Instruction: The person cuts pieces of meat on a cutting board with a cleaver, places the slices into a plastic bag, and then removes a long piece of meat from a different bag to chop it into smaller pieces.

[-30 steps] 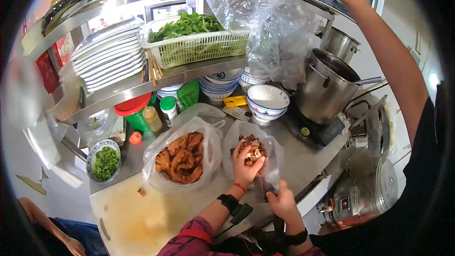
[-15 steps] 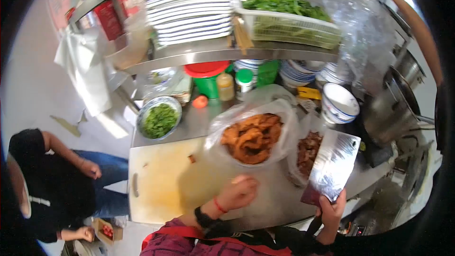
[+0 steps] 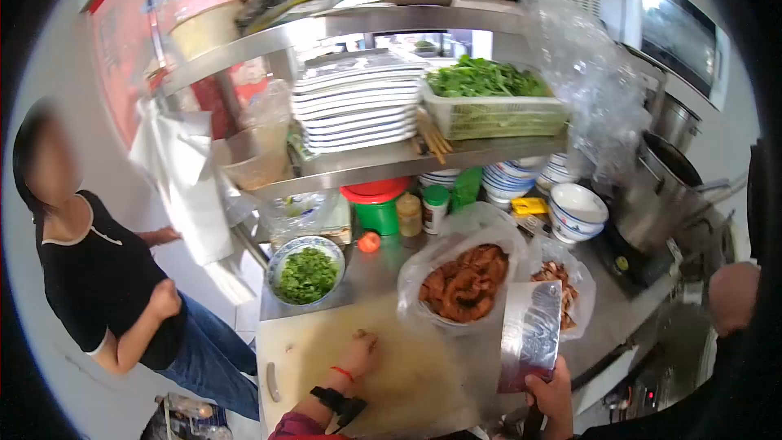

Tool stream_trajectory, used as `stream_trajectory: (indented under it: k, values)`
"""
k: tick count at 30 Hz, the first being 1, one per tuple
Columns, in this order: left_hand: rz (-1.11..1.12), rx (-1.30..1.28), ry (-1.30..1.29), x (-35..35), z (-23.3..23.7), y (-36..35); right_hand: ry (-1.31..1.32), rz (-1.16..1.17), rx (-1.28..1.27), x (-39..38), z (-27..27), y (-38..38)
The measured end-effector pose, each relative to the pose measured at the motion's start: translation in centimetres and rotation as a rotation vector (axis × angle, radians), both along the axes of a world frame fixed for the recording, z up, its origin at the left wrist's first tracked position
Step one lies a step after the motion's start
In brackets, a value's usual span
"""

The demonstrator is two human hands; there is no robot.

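My left hand [image 3: 356,356] is over the pale cutting board [image 3: 309,407], fingers curled together around a small brown piece of meat [image 3: 364,334]; part of the piece is covered. In my right hand [image 3: 554,393] is a cleaver [image 3: 533,324], its broad shiny blade upright in front of the bags. A clear plastic bag with large reddish-brown pieces of cooked meat [image 3: 464,281] lies behind the board. Partly behind the blade sits a second bag with chopped meat [image 3: 562,277].
A bowl of chopped greens [image 3: 306,275] stands behind the board. White plates [image 3: 356,106] and a basket of leafy greens [image 3: 494,114] fill the shelf. A pot [image 3: 656,187] stands at right. One person [image 3: 106,277] stands at left; another person's blurred hand [image 3: 733,297] shows at right.
My left hand has moved left across the board and closed around the small brown piece. The cleaver stays in my right hand. My view has tilted up, showing more of the shelf.
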State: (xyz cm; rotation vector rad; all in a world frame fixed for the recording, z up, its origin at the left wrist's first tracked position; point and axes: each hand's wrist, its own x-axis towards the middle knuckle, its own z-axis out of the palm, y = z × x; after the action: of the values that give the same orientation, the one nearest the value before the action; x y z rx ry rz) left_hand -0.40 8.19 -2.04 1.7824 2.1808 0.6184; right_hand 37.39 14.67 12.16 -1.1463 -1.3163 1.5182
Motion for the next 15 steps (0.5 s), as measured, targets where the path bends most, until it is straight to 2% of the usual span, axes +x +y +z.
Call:
stream_trajectory:
  k: [1, 2, 4, 6, 8, 10, 13, 15]
  values:
    - [0.037, -0.035, -0.168, 0.7, 2.1, 0.0, -0.036, -0.027, -0.056, 0.9, 0.0, -0.1]
    - [-0.006, -0.049, -0.178, 1.8, 3.7, 0.4, -0.025, -0.029, -0.018, 1.9, -0.2, -0.3]
    - [-0.104, 0.225, -0.393, 4.5, 7.1, 1.6, -0.003, -0.108, -0.037, 4.0, -0.7, -0.5]
    - [-0.324, 0.204, -0.572, 8.6, 11.4, 4.2, 0.036, -0.221, -0.014, 5.6, -0.2, -0.7]
    - [-0.534, 0.148, -0.526, 13.7, 15.4, 7.6, 0.023, -0.278, 0.011, 7.6, -0.3, -1.0]
    - [-0.753, 0.283, -0.462, 18.4, 16.2, 12.2, 0.014, -0.314, 0.041, 9.3, -0.2, -0.9]
    - [-0.665, 0.348, -0.479, 25.0, 13.8, 18.9, 0.03, -0.428, 0.054, 11.4, -0.4, -1.1]
    - [-0.493, 0.623, -0.248, 26.9, 12.8, 21.1, 0.045, -0.404, 0.057, 12.9, -0.5, -1.1]
